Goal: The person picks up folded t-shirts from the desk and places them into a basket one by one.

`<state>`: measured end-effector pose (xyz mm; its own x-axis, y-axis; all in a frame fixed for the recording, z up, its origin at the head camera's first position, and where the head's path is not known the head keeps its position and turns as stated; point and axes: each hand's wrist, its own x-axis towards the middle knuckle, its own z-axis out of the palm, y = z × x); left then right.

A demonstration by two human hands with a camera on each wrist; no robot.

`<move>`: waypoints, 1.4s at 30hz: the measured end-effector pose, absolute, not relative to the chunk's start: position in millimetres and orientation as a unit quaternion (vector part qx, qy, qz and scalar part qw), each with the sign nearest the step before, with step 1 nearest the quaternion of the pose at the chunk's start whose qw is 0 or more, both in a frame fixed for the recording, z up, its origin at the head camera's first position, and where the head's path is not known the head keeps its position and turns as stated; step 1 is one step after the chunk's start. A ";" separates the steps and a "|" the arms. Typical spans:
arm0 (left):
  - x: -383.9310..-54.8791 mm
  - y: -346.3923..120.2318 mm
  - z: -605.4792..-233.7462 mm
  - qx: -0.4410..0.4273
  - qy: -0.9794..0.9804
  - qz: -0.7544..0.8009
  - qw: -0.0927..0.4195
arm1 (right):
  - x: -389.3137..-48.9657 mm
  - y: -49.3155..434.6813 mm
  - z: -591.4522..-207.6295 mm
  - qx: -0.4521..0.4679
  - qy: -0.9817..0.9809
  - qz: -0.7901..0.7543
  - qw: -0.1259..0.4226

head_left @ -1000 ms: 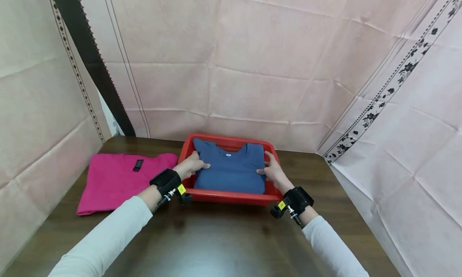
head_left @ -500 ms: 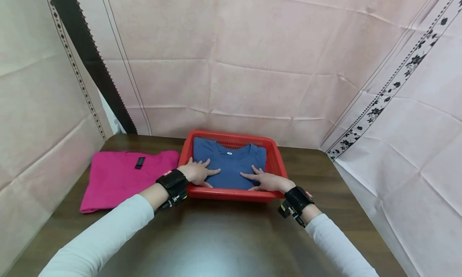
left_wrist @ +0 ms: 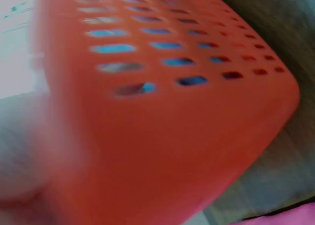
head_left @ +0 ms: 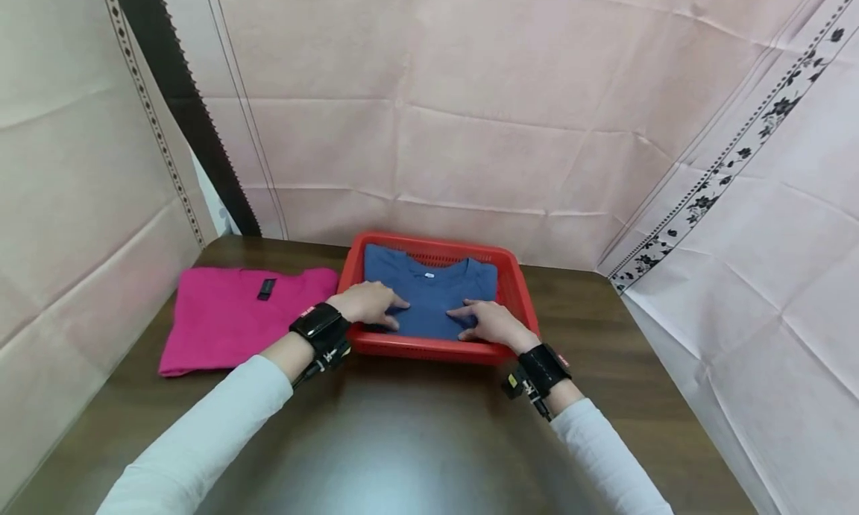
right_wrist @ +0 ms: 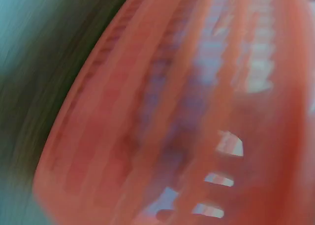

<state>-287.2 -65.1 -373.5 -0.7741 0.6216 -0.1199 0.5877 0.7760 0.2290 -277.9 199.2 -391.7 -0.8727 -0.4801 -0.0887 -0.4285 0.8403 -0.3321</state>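
A folded blue T-shirt lies in a red plastic basket, its neckline toward the back. My left hand reaches over the basket's left side, with its fingertips on the shirt's left part. On the shirt's right part rest the fingers of my right hand, thumb and forefinger apart. Neither hand grips anything that I can see. The left wrist view is filled by the basket's slotted outer wall, with a blurred bit of the hand at its left edge. Blur covers the basket wall in the right wrist view.
A folded pink T-shirt with a black label lies left of the basket on the dark wooden table. Pale cloth sheets hang behind the table and along both sides.
Both hands have moved from the shirt's side edges onto its top, spreading out and then drawing their fingers closer together. The shirt now lies flatter and lower in the basket.
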 end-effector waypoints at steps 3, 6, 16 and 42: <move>-278.3 -78.7 -363.2 0.308 0.940 0.144 -0.004 | -267.0 165.3 -381.0 -0.246 0.947 -0.207 -0.006; -263.3 -99.9 -352.5 0.283 0.937 0.187 -0.082 | -252.0 123.8 -371.2 -0.275 0.922 -0.260 -0.075; -228.0 -198.4 -365.2 0.171 0.951 0.202 -0.160 | -218.7 -6.1 -387.6 -0.448 0.862 -0.207 -0.115; -183.2 -288.5 -475.8 0.057 0.980 0.187 0.044 | -201.7 -39.6 -452.2 -0.404 0.907 -0.003 0.115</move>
<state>-183.2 -288.5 -475.8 -0.9897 0.1275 -0.0651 0.0945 0.9234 0.3721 -201.7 -39.6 -452.2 -0.6467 -0.7341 -0.2072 -0.7329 0.6733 -0.0978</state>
